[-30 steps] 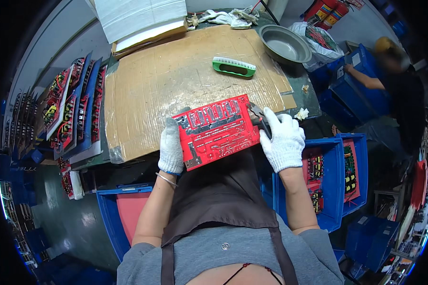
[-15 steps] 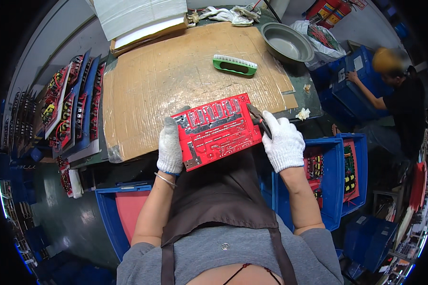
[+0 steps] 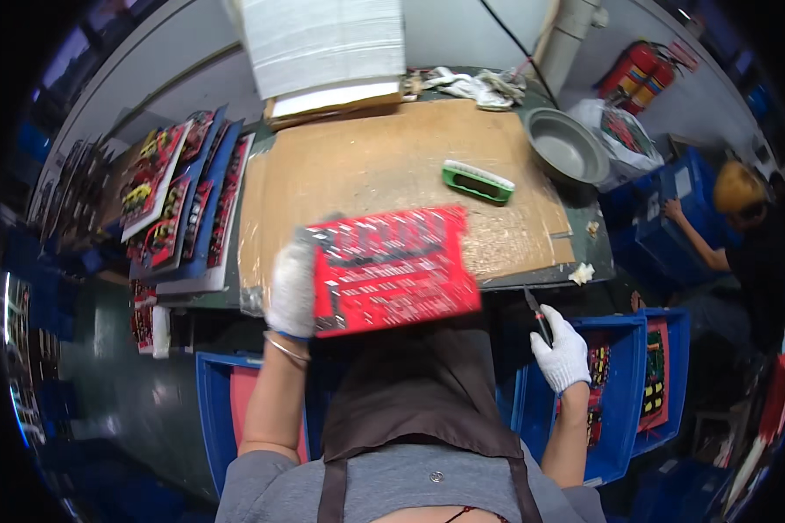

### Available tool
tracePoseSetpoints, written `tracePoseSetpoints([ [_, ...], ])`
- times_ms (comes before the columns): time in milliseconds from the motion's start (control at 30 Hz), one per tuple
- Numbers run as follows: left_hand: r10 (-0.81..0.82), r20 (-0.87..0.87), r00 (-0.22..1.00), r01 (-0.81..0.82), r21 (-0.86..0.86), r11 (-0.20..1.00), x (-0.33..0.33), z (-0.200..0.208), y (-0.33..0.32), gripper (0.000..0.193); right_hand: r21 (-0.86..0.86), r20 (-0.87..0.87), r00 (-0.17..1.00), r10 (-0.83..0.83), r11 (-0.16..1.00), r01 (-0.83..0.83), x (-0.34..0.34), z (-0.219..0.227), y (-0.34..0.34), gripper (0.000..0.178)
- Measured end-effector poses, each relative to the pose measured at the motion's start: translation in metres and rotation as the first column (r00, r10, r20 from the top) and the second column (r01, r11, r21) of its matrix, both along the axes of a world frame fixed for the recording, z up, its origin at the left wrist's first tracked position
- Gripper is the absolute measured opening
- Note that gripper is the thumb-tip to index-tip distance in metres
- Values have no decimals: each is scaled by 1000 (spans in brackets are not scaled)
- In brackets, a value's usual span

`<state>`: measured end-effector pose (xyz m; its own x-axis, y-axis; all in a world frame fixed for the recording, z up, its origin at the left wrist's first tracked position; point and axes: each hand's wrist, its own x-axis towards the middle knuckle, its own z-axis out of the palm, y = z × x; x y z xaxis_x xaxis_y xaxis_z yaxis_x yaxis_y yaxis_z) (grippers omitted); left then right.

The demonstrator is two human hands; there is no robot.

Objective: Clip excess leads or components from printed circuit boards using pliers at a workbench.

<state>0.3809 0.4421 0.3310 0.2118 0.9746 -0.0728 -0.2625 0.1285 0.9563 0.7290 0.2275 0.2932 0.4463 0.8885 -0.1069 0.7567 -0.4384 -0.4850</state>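
Note:
A red circuit board [image 3: 392,275], blurred by motion, hangs over the front edge of the worktable with its soldered side up. My gloved left hand [image 3: 293,283] is closed on the board's left edge. Off to the right, apart from the board, my gloved right hand [image 3: 561,353] grips a pair of pliers [image 3: 539,318] with dark handles, the jaws pointing away from me. Beyond the board lies a green brush [image 3: 478,181] with white bristles, on a cardboard sheet [image 3: 366,152] that covers the table.
Boards stand stacked at the left [image 3: 179,200]. A grey metal basin [image 3: 567,146] sits at the back right, near cloth gloves [image 3: 475,87]. Blue bins [image 3: 624,383] with boards flank me. A person [image 3: 741,235] handles blue crates at the right.
My right hand has drawn the pliers away from the board, to the right and nearer me. The board is moving in my left hand. The whole view has shifted.

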Motion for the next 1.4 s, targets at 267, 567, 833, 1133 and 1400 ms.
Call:
tracePoseSetpoints([
  [267, -49, 157, 986, 95, -306, 947, -127, -33, 235, 71, -100, -150, 951, -271, 961, 258, 6, -37, -50, 40],
  [567, 399, -544, 738, -361, 181, 915, -163, -66, 375, 66, -118, -87, 500, -862, 507, 854, 69, -225, -264, 29],
  [833, 485, -294, 823, -493, 51, 868, -135, -42, 221, 67, -347, 29, 28, -999, 16, 938, 68, -270, -347, 40],
  [1133, 596, -160, 787, -594, 67, 802, -316, -4, 176, 61, -98, -200, 276, -940, 299, 949, 152, -314, -230, 41],
  [1400, 676, -205, 708, -703, -107, 704, -380, -20, 104, 57, -250, -493, 16, -870, 159, 955, 238, -384, -169, 64],
])
